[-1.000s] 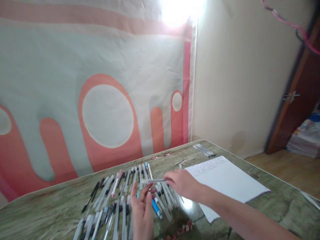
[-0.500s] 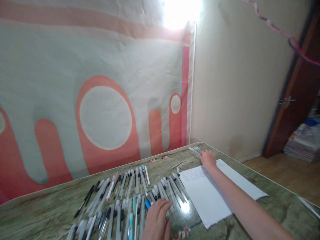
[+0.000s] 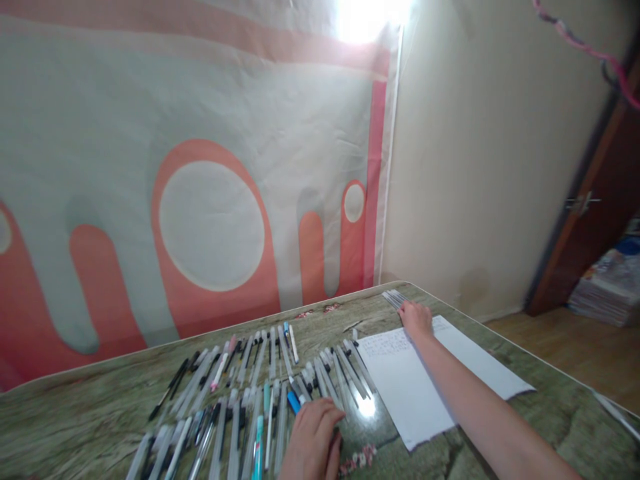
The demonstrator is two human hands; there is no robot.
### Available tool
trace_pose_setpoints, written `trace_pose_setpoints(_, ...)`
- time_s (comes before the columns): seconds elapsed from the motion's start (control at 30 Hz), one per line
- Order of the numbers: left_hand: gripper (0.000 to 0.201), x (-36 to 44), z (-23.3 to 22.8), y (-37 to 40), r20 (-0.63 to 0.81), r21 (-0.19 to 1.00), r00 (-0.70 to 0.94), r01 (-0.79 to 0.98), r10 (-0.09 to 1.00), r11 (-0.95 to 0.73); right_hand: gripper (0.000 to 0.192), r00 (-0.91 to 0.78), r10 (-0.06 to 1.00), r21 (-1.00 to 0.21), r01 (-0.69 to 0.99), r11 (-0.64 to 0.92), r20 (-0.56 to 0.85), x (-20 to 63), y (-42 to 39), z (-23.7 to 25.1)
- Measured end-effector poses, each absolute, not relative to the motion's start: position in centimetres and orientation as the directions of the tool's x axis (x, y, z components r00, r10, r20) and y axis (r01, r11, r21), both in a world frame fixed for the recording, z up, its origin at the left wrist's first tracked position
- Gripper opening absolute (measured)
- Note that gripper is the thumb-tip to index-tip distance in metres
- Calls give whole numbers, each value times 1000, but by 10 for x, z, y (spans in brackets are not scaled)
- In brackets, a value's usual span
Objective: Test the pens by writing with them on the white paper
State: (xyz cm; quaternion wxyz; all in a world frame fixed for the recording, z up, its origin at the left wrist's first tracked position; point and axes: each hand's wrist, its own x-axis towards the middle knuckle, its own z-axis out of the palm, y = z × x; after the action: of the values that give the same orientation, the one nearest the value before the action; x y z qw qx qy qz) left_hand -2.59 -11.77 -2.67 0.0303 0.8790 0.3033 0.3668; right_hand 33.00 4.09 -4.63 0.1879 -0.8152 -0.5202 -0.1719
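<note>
Some unreadable handwriting (image 3: pixel 387 344) tops the paper (image 3: pixel 400 393); beyond it, right hand (image 3: pixel 416 319) touches rods (image 3: pixel 393 297); left of it, left hand (image 3: pixel 313 433) curls; grips unclear

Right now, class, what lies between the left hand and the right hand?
In the head view, several pens and part of the white sheet lie between the left hand and the right hand.

**No Readable Text**

You have small handwriting (image 3: pixel 384 343) in rows across the far end of the white sheet (image 3: pixel 406 393), too faint and blurred to make out. On the pens (image 3: pixel 253 420) left of that sheet, any printing is too small to read.
</note>
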Motion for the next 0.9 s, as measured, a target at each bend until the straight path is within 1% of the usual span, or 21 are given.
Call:
trace_pose_setpoints(0.13,32,-26,-13,-122,576,259,603,506,552,-823,20,400,789,-125,913,-389,466,332,41,-49)
trace_pose_setpoints(0.37,31,-26,-12,-122,573,270,605,498,553,-824,21,416,793,-134,906,-401,445,337,35,-49)
trace_pose_setpoints(0.57,31,-25,-12,-122,568,261,628,476,533,-840,20,408,801,-123,910,-396,438,339,38,-50)
trace_pose_setpoints(0.9,27,-26,-12,-124,484,329,662,468,572,-820,19,409,785,-127,908,-398,465,340,42,-52)
